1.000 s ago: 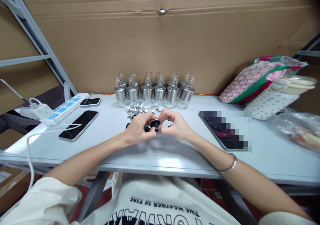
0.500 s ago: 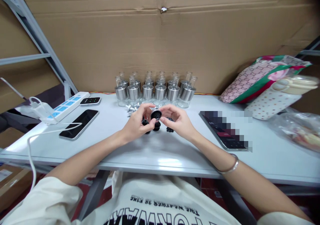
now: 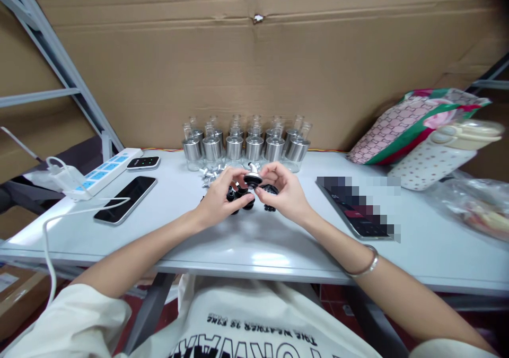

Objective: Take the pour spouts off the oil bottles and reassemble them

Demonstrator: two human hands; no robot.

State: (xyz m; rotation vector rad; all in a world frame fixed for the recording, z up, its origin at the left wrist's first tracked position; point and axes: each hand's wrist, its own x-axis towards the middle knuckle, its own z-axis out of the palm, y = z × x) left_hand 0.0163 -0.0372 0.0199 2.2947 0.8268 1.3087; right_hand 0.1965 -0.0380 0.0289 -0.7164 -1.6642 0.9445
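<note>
A bottle stopper [image 3: 253,179], with a silver spout on top and a black ringed base, is held above the table between my two hands. My left hand [image 3: 222,196] has its fingertips at the stopper's left rim, its thumb stretched just below. From the right, my right hand [image 3: 284,193] pinches the stopper with thumb and fingers. Black ringed stoppers [image 3: 231,193] lie under and behind my left hand, partly covered. Small black parts [image 3: 270,205] sit by my right fingers. A pile of silver spouts [image 3: 210,174] lies beyond my left hand.
Two rows of glass bottles with metal sleeves [image 3: 254,148] stand at the back against cardboard [image 3: 254,71]. On the left are a phone [image 3: 126,200], a small device [image 3: 143,162] and a power strip [image 3: 107,172]. Another phone [image 3: 350,209], a dotted bottle [image 3: 437,156] and a patterned bag [image 3: 392,130] lie right.
The stopper has been tipped more upright, so its silver spout now shows on top. Its black base, which faced me before, points downward. My left thumb has straightened slightly.
</note>
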